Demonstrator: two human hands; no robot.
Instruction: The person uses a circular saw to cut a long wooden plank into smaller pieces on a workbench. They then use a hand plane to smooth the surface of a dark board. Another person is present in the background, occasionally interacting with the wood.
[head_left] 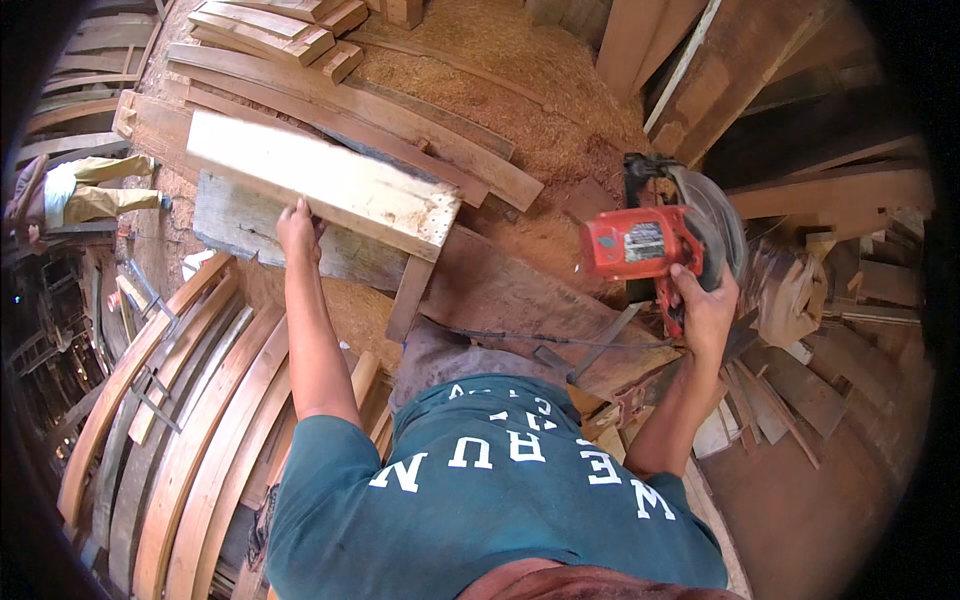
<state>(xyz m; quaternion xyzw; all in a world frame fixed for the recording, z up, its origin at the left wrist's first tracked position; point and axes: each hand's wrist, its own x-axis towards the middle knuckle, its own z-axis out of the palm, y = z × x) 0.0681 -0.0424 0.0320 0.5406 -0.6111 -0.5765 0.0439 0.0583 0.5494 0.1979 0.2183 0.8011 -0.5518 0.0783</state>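
Two hands busy: my left hand point(297, 228) presses fingers on the pale plank's point(320, 180) near edge, stiff and light-looking. My right hand point(706, 312) clamps the heavy red circular saw's point(655, 245) handle.

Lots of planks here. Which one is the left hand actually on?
The left hand grips the pale, freshly cut plank lying across the grey weathered board; it is the lightest, with small holes at its right end.
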